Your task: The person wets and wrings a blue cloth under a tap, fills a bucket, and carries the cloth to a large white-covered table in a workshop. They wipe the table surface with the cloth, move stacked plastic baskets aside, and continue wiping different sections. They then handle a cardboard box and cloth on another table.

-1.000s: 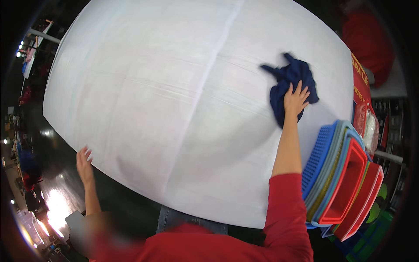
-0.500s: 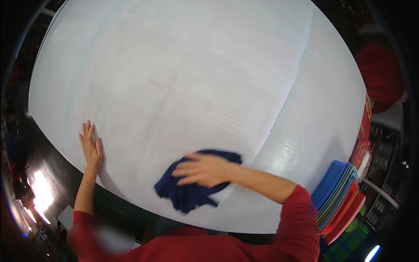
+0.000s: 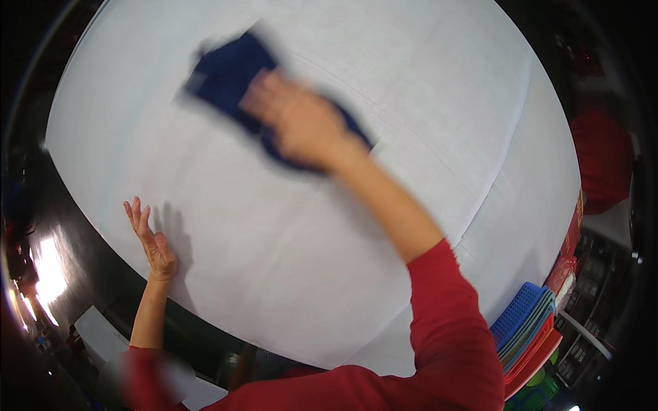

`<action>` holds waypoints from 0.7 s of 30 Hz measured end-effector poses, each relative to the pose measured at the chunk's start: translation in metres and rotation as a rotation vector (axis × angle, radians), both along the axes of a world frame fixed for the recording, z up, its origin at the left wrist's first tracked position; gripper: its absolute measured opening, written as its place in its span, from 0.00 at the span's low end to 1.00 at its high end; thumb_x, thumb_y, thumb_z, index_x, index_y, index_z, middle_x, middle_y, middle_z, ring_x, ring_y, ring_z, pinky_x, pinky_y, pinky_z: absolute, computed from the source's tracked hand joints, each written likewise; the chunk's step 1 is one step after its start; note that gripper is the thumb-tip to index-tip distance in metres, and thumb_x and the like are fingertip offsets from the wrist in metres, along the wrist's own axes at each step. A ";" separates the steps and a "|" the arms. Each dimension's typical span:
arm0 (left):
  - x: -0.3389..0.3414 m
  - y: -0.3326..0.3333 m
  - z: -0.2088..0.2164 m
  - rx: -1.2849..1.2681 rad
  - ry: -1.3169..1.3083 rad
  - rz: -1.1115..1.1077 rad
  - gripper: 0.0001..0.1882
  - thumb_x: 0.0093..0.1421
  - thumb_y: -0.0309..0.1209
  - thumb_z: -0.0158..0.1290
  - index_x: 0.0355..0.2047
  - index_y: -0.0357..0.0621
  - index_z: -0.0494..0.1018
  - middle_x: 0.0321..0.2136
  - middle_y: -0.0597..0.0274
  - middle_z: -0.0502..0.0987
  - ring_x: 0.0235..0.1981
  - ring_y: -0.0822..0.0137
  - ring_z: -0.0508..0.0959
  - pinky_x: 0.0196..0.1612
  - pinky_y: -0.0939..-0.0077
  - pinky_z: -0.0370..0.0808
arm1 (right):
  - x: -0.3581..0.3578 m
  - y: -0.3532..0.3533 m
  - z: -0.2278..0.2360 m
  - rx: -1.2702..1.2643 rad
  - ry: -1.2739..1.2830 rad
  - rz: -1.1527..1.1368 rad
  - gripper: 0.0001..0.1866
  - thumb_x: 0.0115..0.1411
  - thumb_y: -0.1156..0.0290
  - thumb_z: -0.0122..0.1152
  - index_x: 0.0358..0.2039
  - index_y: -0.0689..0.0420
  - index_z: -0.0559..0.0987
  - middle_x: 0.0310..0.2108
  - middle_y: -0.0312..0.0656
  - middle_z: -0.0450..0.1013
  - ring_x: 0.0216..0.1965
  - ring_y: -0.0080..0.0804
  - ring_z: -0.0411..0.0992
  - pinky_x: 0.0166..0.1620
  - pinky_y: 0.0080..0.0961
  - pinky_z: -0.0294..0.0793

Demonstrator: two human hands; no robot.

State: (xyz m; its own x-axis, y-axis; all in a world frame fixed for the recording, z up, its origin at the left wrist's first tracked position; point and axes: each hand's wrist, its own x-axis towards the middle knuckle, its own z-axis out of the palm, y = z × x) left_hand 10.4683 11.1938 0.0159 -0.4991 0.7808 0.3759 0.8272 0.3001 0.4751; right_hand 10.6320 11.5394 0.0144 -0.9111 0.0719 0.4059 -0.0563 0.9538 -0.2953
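Large round worktop point(image 3: 425, 89) under a white cover, faint fold creases running across it; fills most of the view.

Right hand point(image 3: 298, 123): arm stretched far out across the worktop from lower right, red sleeve point(image 3: 445, 322) pushed up to mid-forearm, bare forearm angled up and to the left. Palm down, flat on a dark blue cloth point(image 3: 226, 72). Hand and cloth are motion-blurred. Grip: fingers look spread and pressing on the cloth rather than closed round it; blur keeps me from telling more exactly.

Cloth: lies bunched on the far left-of-centre part of the worktop, partly beneath the right hand, its bulk sticking out beyond the fingertips toward the far edge.

Left hand point(image 3: 152, 240): near the worktop's near-left edge, well apart from the cloth. Fingers straight and splayed, palm flat on the white cover, holding nothing. Forearm rises nearly straight from below, shadow just right of the fingers.

Lower right, off the worktop: stack of plastic baskets point(image 3: 528, 339), blue on top, red and green beneath.
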 end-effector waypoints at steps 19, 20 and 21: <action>-0.014 -0.044 -0.009 -0.215 0.226 0.123 0.32 0.55 0.25 0.47 0.62 0.47 0.55 0.66 0.50 0.47 0.69 0.45 0.38 0.65 0.43 0.28 | -0.136 0.162 -0.014 0.106 -0.190 -0.735 0.23 0.56 0.64 0.47 0.53 0.57 0.69 0.56 0.56 0.63 0.53 0.53 0.66 0.53 0.45 0.68; -0.014 -0.048 -0.012 -0.199 0.254 0.107 0.33 0.54 0.25 0.48 0.62 0.47 0.55 0.67 0.49 0.47 0.69 0.45 0.37 0.65 0.42 0.27 | -0.177 0.101 -0.012 0.076 -0.044 -0.465 0.22 0.54 0.66 0.49 0.49 0.58 0.72 0.54 0.56 0.66 0.52 0.51 0.68 0.53 0.42 0.68; -0.015 -0.052 -0.015 -0.180 0.307 0.077 0.34 0.54 0.25 0.49 0.62 0.48 0.54 0.67 0.48 0.46 0.69 0.45 0.36 0.65 0.41 0.26 | -0.202 0.033 -0.016 -0.059 -0.004 -0.063 0.23 0.56 0.70 0.48 0.54 0.54 0.71 0.56 0.49 0.66 0.57 0.48 0.64 0.58 0.38 0.65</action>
